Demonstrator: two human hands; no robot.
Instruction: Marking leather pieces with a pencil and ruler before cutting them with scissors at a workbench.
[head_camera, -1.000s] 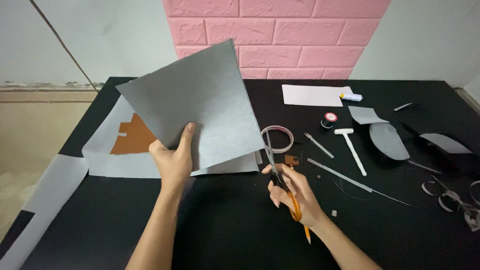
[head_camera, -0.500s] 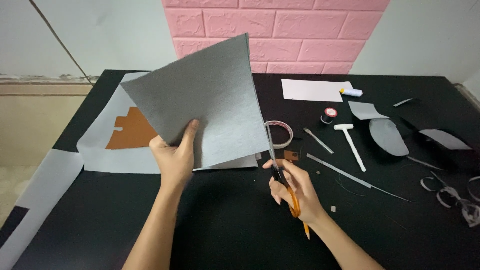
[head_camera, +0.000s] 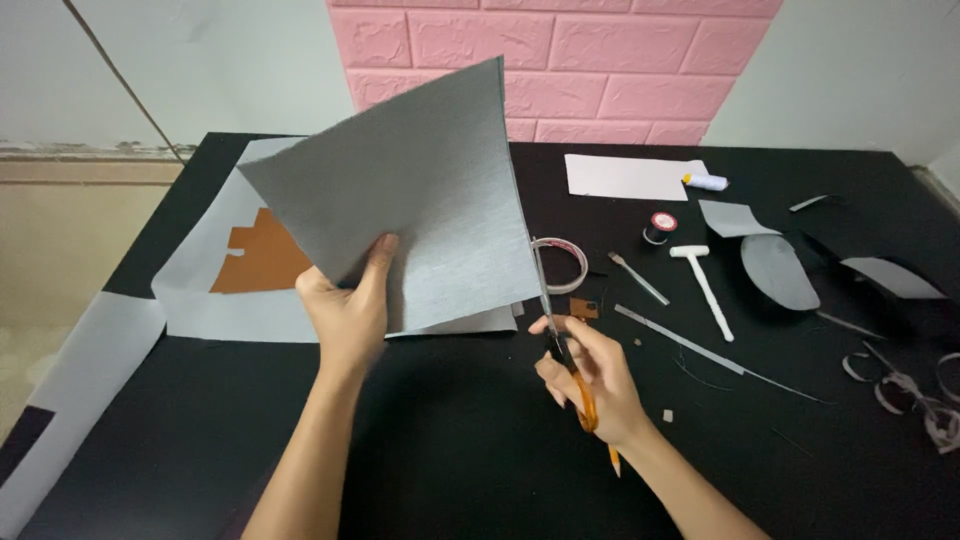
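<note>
Head view: grey sheet (head_camera: 420, 190) higher (slightly).

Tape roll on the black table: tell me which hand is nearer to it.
Right. The right hand, gripping orange-handled scissors, sits just below the tape roll; the left hand holds the grey sheet farther left.

Your grey sheet (head_camera: 420, 200) is plain, no pattern, with a faint grain. The scissors (head_camera: 570, 370) have orange handles and silvery blades. The tabletop (head_camera: 450, 440) is flat black. The pale blue-grey paper (head_camera: 200, 290) shows a rusty brown patch (head_camera: 262, 258) through its cut-out. There's a white paper (head_camera: 625, 177), grey offcuts (head_camera: 778, 270), a white T-shaped tool (head_camera: 700, 275), and a spool (head_camera: 660, 225) with a red and white top. The wall has pink brick (head_camera: 600, 60).
</note>
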